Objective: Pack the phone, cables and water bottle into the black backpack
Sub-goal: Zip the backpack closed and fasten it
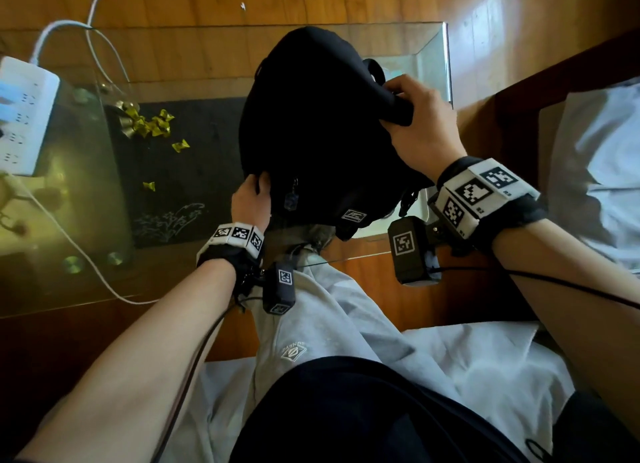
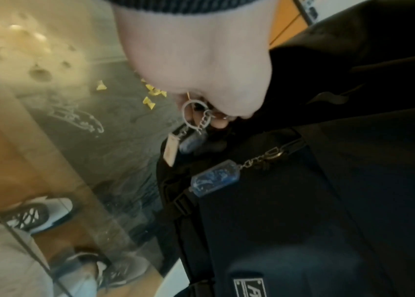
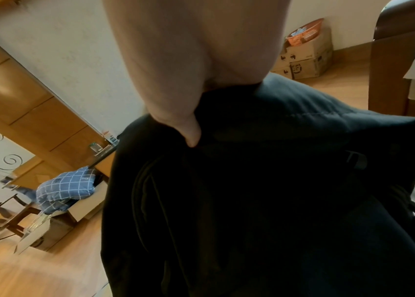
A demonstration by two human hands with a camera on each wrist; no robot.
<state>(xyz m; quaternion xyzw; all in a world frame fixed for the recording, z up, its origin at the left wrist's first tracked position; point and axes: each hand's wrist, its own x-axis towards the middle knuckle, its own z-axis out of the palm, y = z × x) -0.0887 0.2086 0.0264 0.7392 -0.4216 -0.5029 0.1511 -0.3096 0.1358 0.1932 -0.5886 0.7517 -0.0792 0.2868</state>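
The black backpack [image 1: 318,126] lies on the glass table [image 1: 207,60] in front of me. My right hand [image 1: 412,116] grips a fold of its fabric at the upper right; in the right wrist view the thumb presses into the black backpack [image 3: 264,180]. My left hand [image 1: 251,194] holds the bag's left edge, and the left wrist view shows its fingers pinching a key ring [image 2: 193,114] on a zipper pull. A blue charm [image 2: 215,177] hangs from another zipper. Phone, cables and water bottle are not visible.
A white power strip [image 1: 24,116] with its cord sits at the table's left end. Yellow candy wrappers [image 1: 152,126] lie on a dark mat [image 1: 180,171] beneath the glass. A bed with white bedding [image 1: 595,164] is to the right. My grey-trousered knee [image 1: 322,289] is under the table edge.
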